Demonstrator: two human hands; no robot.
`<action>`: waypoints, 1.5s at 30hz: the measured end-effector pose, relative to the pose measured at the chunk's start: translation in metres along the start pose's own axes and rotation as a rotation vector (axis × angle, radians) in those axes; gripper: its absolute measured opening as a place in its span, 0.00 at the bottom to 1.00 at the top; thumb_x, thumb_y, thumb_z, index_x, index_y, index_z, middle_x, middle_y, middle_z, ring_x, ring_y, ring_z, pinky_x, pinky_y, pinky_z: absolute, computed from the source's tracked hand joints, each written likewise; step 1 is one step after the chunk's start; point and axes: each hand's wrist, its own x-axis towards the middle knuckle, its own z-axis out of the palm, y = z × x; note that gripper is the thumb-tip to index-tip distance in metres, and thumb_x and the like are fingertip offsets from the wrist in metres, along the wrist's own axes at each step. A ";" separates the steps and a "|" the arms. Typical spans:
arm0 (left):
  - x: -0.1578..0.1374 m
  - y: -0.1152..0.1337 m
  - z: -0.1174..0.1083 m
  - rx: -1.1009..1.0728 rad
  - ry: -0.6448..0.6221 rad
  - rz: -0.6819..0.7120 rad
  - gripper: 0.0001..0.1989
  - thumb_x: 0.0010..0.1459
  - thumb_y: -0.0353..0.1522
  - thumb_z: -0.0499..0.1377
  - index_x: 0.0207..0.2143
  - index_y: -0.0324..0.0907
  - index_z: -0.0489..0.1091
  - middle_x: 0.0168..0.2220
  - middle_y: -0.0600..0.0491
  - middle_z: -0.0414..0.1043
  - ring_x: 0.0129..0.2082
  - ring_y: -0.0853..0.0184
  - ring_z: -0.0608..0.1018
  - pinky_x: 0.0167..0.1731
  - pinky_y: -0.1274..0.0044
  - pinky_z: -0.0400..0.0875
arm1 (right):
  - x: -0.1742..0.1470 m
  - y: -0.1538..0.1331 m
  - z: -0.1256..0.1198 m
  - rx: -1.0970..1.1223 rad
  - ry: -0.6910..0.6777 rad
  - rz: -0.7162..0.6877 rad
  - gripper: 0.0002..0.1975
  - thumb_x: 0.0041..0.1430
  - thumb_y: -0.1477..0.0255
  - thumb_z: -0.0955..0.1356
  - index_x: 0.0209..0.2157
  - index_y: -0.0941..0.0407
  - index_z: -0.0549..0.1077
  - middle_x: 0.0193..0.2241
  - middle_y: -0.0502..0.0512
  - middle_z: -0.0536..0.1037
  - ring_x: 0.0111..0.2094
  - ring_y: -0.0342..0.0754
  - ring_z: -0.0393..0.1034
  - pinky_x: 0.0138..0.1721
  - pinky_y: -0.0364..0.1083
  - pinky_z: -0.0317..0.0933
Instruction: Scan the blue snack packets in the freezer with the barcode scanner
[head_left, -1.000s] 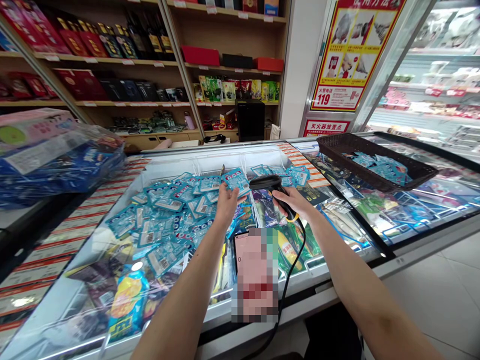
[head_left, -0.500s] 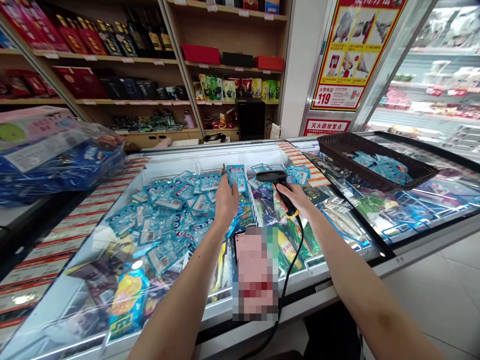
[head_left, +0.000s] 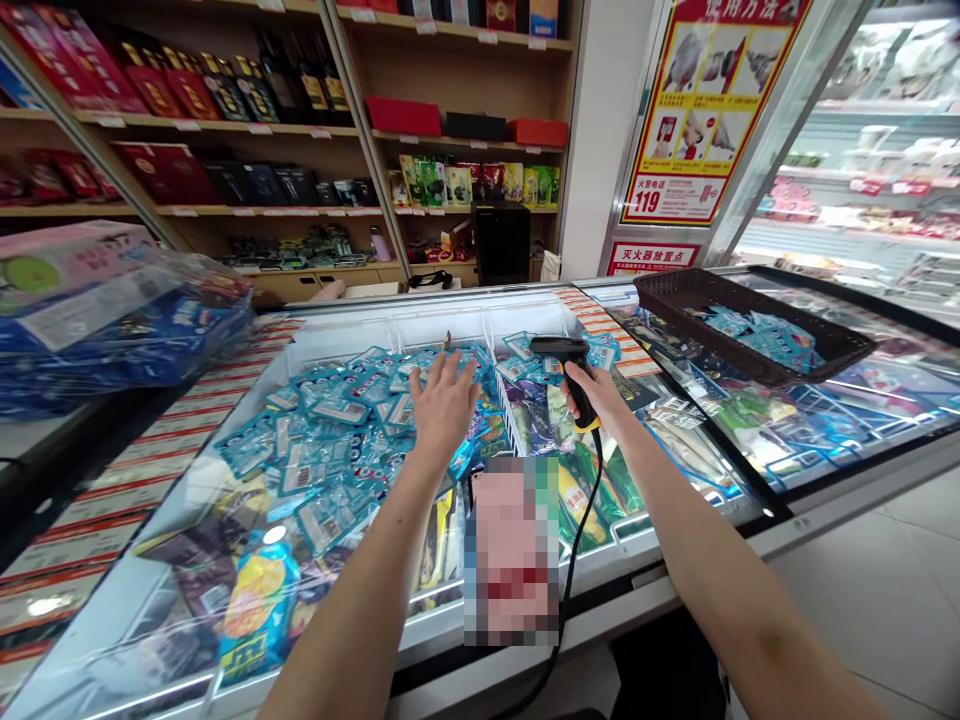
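Heaped left of the scanner [head_left: 566, 350], the packets [head_left: 346, 408] look light, limp and slick, best pinched by an edge, with the left hand [head_left: 444, 408] spread over their right side and the right hand [head_left: 598, 396] wrapped round the scanner's stiff grip.

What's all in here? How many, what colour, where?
Packets: many, light blue, heaped centre-left
Scanner: one, black and yellow, centre right
Cable: one, black, hanging below scanner
Phone: one, pink screen partly pixelated, front
Basket: one, dark brown, rear right, holding packets
Freezer: one, white, centre
Labels: many, white and orange, left
Wrapped packs: several, blue and pink, left edge
Shelves: several, brown, rear
Bottles: many, red and black, rear left shelf
Upright box: one, black, behind freezer
Signs: two, mostly red, rear right
Display shelves: several, white, far right
Left grip: one, bare, open over packets
Right grip: one, bare, closed around scanner
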 end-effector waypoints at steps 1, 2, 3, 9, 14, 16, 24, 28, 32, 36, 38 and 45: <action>-0.001 -0.001 0.004 -0.006 -0.032 0.046 0.18 0.64 0.36 0.52 0.55 0.50 0.69 0.62 0.45 0.65 0.65 0.51 0.61 0.64 0.50 0.38 | 0.002 0.001 -0.001 0.012 0.010 0.001 0.24 0.47 0.49 0.73 0.31 0.54 0.68 0.22 0.49 0.72 0.15 0.40 0.62 0.13 0.42 0.55; -0.002 -0.002 0.007 -0.008 -0.058 0.063 0.17 0.63 0.36 0.53 0.53 0.50 0.71 0.60 0.45 0.67 0.64 0.51 0.62 0.64 0.49 0.34 | 0.003 0.002 -0.002 0.022 0.020 0.002 0.24 0.47 0.49 0.73 0.31 0.54 0.68 0.21 0.49 0.72 0.15 0.41 0.62 0.12 0.42 0.55; -0.004 -0.003 0.010 -0.007 -0.074 0.061 0.16 0.63 0.36 0.53 0.52 0.50 0.72 0.58 0.45 0.69 0.64 0.51 0.63 0.64 0.48 0.32 | 0.004 0.002 -0.003 0.029 0.030 0.004 0.24 0.46 0.48 0.73 0.31 0.54 0.68 0.21 0.49 0.71 0.15 0.41 0.62 0.12 0.42 0.55; -0.005 -0.005 0.011 0.051 -0.064 0.000 0.16 0.63 0.33 0.52 0.50 0.47 0.73 0.58 0.42 0.69 0.64 0.51 0.63 0.62 0.45 0.24 | 0.005 0.002 -0.007 0.032 0.082 0.011 0.23 0.47 0.49 0.73 0.28 0.54 0.67 0.21 0.50 0.72 0.16 0.41 0.63 0.13 0.43 0.57; 0.002 0.004 0.006 0.059 -0.050 0.026 0.15 0.65 0.35 0.50 0.46 0.44 0.74 0.54 0.42 0.73 0.64 0.52 0.63 0.62 0.47 0.21 | 0.010 0.005 -0.010 0.041 0.093 0.010 0.24 0.47 0.49 0.73 0.29 0.55 0.67 0.22 0.50 0.73 0.15 0.41 0.64 0.13 0.42 0.58; 0.008 0.009 0.008 0.055 -0.065 0.032 0.17 0.66 0.35 0.47 0.48 0.44 0.74 0.53 0.44 0.74 0.64 0.54 0.64 0.63 0.48 0.22 | 0.012 0.007 -0.011 0.044 0.081 0.006 0.25 0.46 0.49 0.73 0.29 0.55 0.67 0.22 0.50 0.73 0.15 0.41 0.64 0.13 0.41 0.58; 0.053 0.032 0.032 -0.050 -0.283 -0.097 0.21 0.68 0.39 0.44 0.51 0.44 0.73 0.48 0.46 0.78 0.52 0.57 0.77 0.64 0.56 0.47 | 0.011 0.005 -0.010 0.002 0.044 0.036 0.23 0.50 0.49 0.72 0.26 0.55 0.68 0.17 0.49 0.71 0.14 0.41 0.63 0.13 0.41 0.58; 0.066 0.036 0.050 -0.021 -0.371 -0.115 0.21 0.67 0.41 0.46 0.52 0.44 0.72 0.43 0.45 0.80 0.50 0.56 0.78 0.63 0.59 0.52 | 0.013 0.008 -0.010 -0.014 0.034 0.017 0.23 0.50 0.49 0.71 0.26 0.55 0.68 0.20 0.51 0.73 0.15 0.41 0.64 0.13 0.42 0.58; 0.061 0.033 0.055 -0.053 -0.387 -0.076 0.17 0.64 0.40 0.53 0.50 0.44 0.72 0.48 0.45 0.78 0.52 0.54 0.76 0.63 0.55 0.48 | 0.015 0.011 -0.011 -0.011 0.032 0.009 0.23 0.50 0.48 0.71 0.26 0.55 0.69 0.20 0.50 0.73 0.14 0.41 0.64 0.13 0.42 0.58; 0.048 0.028 0.044 -0.127 -0.433 -0.053 0.18 0.60 0.39 0.58 0.51 0.43 0.70 0.51 0.44 0.76 0.56 0.51 0.72 0.61 0.53 0.50 | 0.014 0.010 -0.009 -0.019 0.011 0.029 0.23 0.52 0.49 0.71 0.27 0.55 0.68 0.18 0.49 0.71 0.14 0.41 0.62 0.13 0.42 0.57; 0.041 0.027 0.038 -0.153 -0.459 -0.038 0.22 0.59 0.38 0.59 0.55 0.42 0.67 0.52 0.43 0.74 0.57 0.51 0.71 0.60 0.54 0.51 | 0.012 0.009 -0.007 -0.008 0.006 0.024 0.22 0.51 0.50 0.71 0.28 0.55 0.69 0.19 0.49 0.72 0.14 0.41 0.63 0.13 0.42 0.57; 0.018 0.018 0.035 -0.185 -0.278 -0.048 0.31 0.54 0.41 0.63 0.58 0.38 0.63 0.51 0.41 0.69 0.53 0.53 0.72 0.52 0.66 0.64 | 0.006 0.003 -0.003 0.009 -0.007 0.022 0.22 0.50 0.50 0.72 0.29 0.55 0.68 0.23 0.49 0.73 0.15 0.41 0.64 0.13 0.42 0.58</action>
